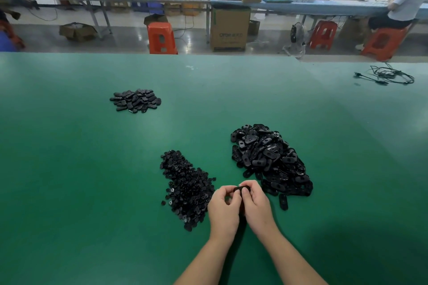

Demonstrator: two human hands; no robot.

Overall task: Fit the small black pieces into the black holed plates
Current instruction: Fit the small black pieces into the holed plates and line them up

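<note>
A heap of small black pieces [186,188] lies on the green table just left of my hands. A bigger heap of black holed plates [268,159] lies to the right of them. My left hand [223,209] and my right hand [256,206] meet between the two heaps, fingers curled. Together they hold one black plate [238,189], of which only the top edge shows between the fingertips. Whether a small piece is pinched there too is hidden. One loose plate [283,202] lies beside my right hand.
A third, smaller pile of black plates [135,100] sits far left on the green table [81,169]. A tangle of black cable [386,75] lies at the far right edge. Beyond the table are orange stools, cardboard boxes and a seated person.
</note>
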